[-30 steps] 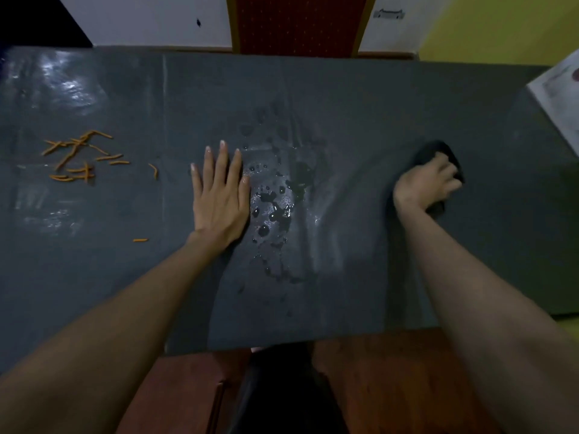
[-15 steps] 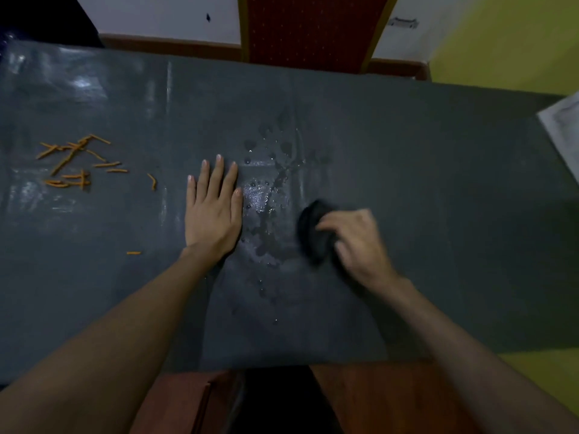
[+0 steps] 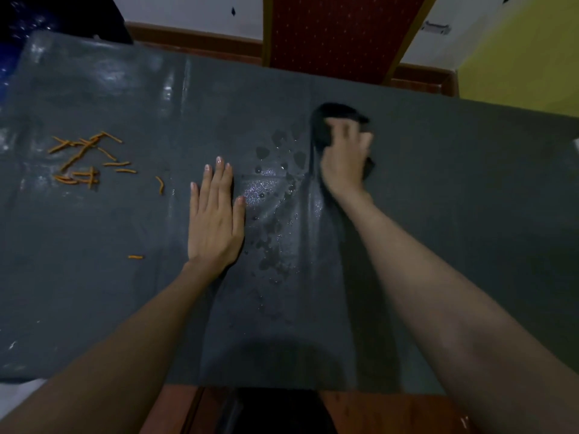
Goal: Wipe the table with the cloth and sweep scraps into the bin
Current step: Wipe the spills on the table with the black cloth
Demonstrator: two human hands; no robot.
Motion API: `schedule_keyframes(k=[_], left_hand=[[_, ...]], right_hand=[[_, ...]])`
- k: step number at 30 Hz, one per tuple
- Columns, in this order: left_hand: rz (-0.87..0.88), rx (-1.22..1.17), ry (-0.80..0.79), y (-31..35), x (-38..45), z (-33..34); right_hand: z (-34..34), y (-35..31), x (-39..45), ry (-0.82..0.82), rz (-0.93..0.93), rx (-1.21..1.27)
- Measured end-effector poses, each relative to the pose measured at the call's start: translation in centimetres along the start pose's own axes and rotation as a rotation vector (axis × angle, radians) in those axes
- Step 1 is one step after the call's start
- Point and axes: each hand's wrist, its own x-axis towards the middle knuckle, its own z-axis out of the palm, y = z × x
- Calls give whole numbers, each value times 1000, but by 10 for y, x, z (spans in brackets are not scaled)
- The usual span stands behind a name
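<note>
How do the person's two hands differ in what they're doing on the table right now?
The left hand lies flat, fingers straight and together, while the right hand has fingers curled around the dark cloth. The left hand holds nothing; the right hand grips the cloth. The left hand sits nearer the orange scraps, the right hand farther from them, beyond the wet patch. Both are on the grey table.

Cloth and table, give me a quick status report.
Right hand grips the dark cloth, far side of the wet patch. Left hand flat on the table. Orange scraps unswept at left; no bin in view.
</note>
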Motion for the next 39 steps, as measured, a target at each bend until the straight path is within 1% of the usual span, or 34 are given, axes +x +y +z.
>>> schedule_keyframes(k=[2,5,7,8,9,10,11,13,14,16,17,18,19,21,25,26,28,30,32,33,34,35,36,37,39], left_hand=[[-34,-33,29,1,-1,-2],[-66,-40,31,3,-3,-6],[-70,8,-2,3,-2,-6],[-68,44,-19,3,-2,-5],[-65,79,-32,2,-1,-5],[-63,105,-41,2,-1,-4],[-61,123,-46,1,0,-3],[-55,145,-41,0,-1,-2],[-54,148,-37,0,0,-1],[-55,144,-32,0,0,-1],[-56,141,-29,0,1,-1],[-57,139,-25,1,1,-2],[-56,140,-22,1,1,-2],[-54,140,-20,0,2,-1],[-63,135,-18,-1,2,1],[-66,137,-16,-1,2,1],[-63,148,-13,-1,2,0],[-56,143,-14,1,1,-2],[-64,122,-6,2,0,-3],[-68,118,-3,2,0,-3],[-71,118,0,2,0,-3],[-73,121,3,2,0,-3],[-75,125,4,2,0,-2],[-74,129,2,1,0,-1],[-71,128,1,0,1,-1]], right_hand=[[3,-22,-28,-90,-307,58],[-6,-15,-81,-253,-648,153],[-19,10,-98,-356,-767,195],[-27,24,-98,-354,-771,218],[-34,39,-92,-302,-730,235],[-40,54,-83,-210,-636,247],[-45,71,-71,-90,-486,250],[-51,104,-37,149,-58,177],[-52,117,-18,230,174,111],[-48,128,19,318,586,22],[-44,123,36,322,704,-4],[-38,113,50,308,738,-24],[-32,99,63,287,704,-33],[-16,67,85,213,521,-16],[16,-13,94,7,-30,-15],[23,-31,85,-35,-168,-24],[29,-54,57,-105,-384,11],[25,-57,24,-186,-571,86],[14,-38,0,-279,-763,145],[6,-24,-6,-304,-829,159],[-2,-8,-9,-273,-857,161],[-8,9,-5,-199,-820,167],[-13,25,1,-98,-702,182],[-16,40,12,13,-508,196],[-17,56,40,198,-4,203]])
